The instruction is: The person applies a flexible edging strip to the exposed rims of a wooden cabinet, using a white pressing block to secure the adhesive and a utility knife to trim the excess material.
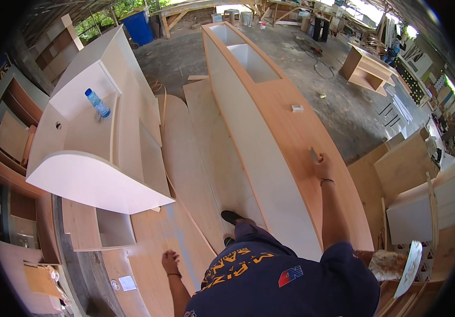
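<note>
My right hand (323, 168) reaches forward and rests on the brown wood top of a long curved counter (285, 132). It grips a small flat grey tool (313, 154) held against that top. The counter has a white front panel (248, 153) and open box sections at its far end. My left hand (170, 262) hangs low beside my body over a plywood sheet (159, 238), fingers loosely curled with nothing in them. A small pale block (297, 108) lies on the counter top farther ahead.
A white curved cabinet (87, 174) stands at left with a blue water bottle (97, 102) lying on it. Long plywood boards (190, 153) lie between the two pieces. My black shoe (231, 215) is on them. A blue barrel (138, 26) and another person (394, 47) are far off.
</note>
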Tool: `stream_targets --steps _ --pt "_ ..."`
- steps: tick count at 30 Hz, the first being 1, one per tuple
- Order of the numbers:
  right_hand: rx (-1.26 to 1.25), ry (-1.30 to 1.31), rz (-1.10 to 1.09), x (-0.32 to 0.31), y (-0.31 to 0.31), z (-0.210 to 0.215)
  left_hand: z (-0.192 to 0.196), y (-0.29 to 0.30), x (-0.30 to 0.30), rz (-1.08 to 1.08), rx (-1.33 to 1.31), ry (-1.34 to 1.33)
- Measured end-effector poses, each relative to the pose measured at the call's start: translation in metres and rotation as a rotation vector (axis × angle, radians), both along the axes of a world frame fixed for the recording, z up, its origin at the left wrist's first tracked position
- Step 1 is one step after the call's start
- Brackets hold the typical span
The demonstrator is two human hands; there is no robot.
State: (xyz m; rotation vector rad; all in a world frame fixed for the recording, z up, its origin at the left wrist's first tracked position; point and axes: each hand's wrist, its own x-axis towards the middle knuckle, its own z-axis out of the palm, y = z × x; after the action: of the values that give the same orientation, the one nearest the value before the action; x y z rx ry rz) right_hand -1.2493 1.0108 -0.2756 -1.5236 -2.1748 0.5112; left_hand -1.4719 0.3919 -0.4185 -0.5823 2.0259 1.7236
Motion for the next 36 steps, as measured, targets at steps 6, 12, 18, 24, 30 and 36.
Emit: stream_targets --steps 6,12,18,24,30,36 --pt "-0.29 0.156 0.08 -0.04 0.046 0.052 -0.046 0.043 0.01 -0.272 -0.069 -0.236" --pt "-0.534 0.41 0.417 -0.145 0.14 0.034 -0.092 0.011 0.009 -0.728 -0.515 -0.009" --pt "0.026 -0.132 0.872 -0.134 0.29 -0.045 0.026 0.101 -0.058 -0.05 -0.444 0.103" --pt "0.016 -0.006 0.977 -0.251 0.286 0.007 0.055 0.131 0.011 0.126 -0.538 -0.127" --pt "-0.453 0.216 1.469 -0.397 0.022 0.06 0.038 0.158 0.082 0.283 -0.492 -0.075" --pt "-0.517 -0.203 2.359 -0.375 -0.245 0.049 0.086 0.15 0.122 0.586 -0.156 -0.006"
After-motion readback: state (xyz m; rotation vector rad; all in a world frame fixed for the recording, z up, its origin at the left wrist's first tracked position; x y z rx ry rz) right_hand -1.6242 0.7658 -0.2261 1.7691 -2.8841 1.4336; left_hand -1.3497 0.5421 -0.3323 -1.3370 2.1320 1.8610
